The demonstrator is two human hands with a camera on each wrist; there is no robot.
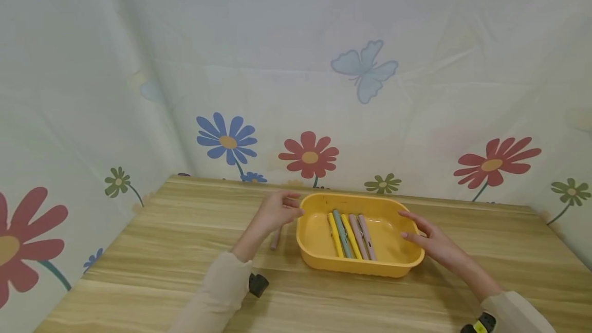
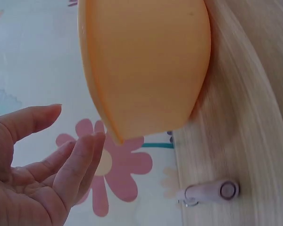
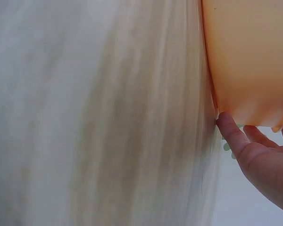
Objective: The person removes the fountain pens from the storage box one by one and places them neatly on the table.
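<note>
A yellow plastic tray stands on the table. Inside lie several pens side by side: yellow ones, a teal pen and mauve ones. At the tray's left end is my left hand, fingers loosely bent and holding nothing; the left wrist view shows a gap between them and the rim. A lone mauve pen lies on the table below that hand, partly hidden by it in the head view. My right hand is at the tray's right end, thumb and forefinger extended over the rim, other fingers beside the outer wall.
The wood-patterned table reaches back to a pale cloth backdrop printed with flowers and a butterfly. Dark wrist devices sit at both sleeves, the left one close above the table.
</note>
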